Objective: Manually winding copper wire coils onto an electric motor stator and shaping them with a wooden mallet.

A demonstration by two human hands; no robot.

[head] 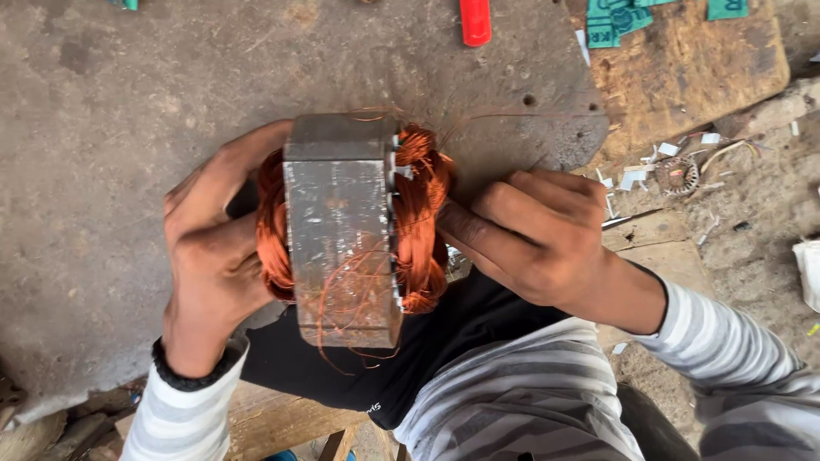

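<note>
A square grey metal motor stator [342, 230] with orange copper wire windings [418, 222] bulging out of both ends stands on edge at the front of a worn grey work surface [102, 171]. My left hand [209, 256] grips its left end, fingers wrapped over the copper coil there. My right hand [530, 230] presses against the right coil, fingers curled with fingertips on the wire. Loose thin copper strands [342, 299] trail over the metal block and hang down toward my lap.
A red handle [475, 21] lies at the top edge. A wooden board [692, 68] with green paper pieces [615, 19] sits at top right. A small round wound part [681, 175] and white paper scraps lie on the ground at right.
</note>
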